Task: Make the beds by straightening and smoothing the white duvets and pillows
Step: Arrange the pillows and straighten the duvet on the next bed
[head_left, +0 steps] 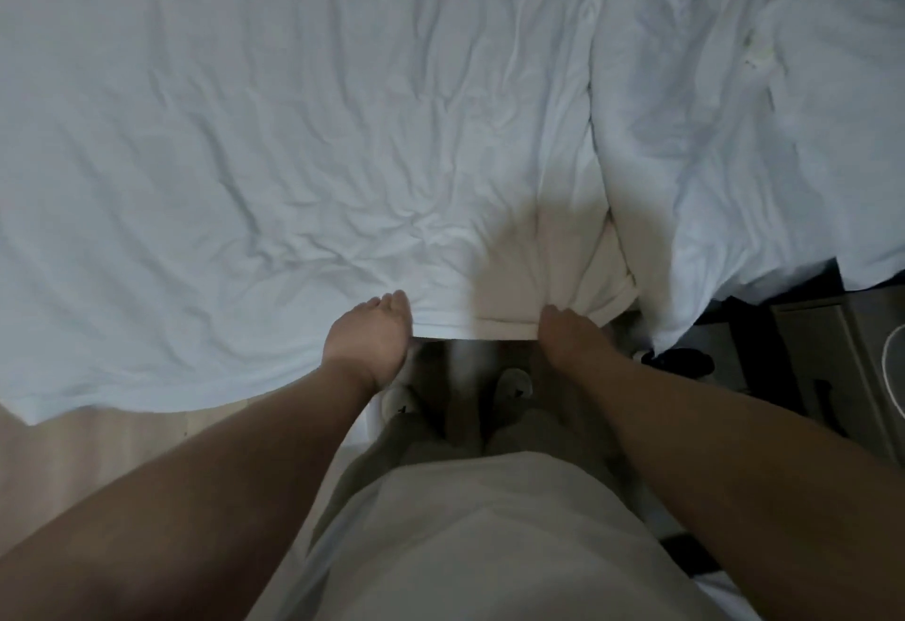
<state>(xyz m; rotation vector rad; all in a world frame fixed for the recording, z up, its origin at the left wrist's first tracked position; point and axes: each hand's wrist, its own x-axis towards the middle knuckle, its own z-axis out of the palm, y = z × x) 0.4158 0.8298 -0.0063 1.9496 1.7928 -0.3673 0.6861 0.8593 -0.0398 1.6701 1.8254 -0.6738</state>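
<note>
Pale wood floor [98,444] shows at the lower left, under the near edge of the bed. A wrinkled white duvet [274,131] covers most of the bed, its hem hanging over that near edge. The left hand [367,339] is at the hem, back of the hand up, fingers curled over the edge and gripping it. Below, between the arms, two light shoes [512,385] stand on the floor. The right hand [568,334] grips the same hem near the duvet's right corner, its fingertips buried in bunched fabric. Just beside that corner lies a second duvet [695,155], rumpled. A dark nightstand [832,356] stands at the far right.
</note>
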